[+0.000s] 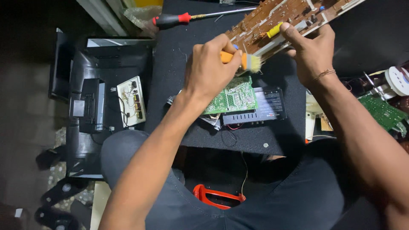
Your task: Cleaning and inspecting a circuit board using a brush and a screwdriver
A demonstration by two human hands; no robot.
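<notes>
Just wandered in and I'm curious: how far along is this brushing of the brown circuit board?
Done: the black box lies opened, its green board exposed. In hand: the left hand sweeps an orange-handled brush along the brown board, tilted up by the right hand. How much remains unbrushed cannot be told; nothing is reassembled, and the screwdriver lies aside.

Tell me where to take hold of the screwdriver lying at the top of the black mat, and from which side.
Grip the screwdriver by its black-and-red handle, the thick left end, coming down from above. It lies flat with the thin metal shaft pointing right toward the brown circuit board, which the right hand holds while the left hand brushes it, so the handle end is likely the freest.
</notes>
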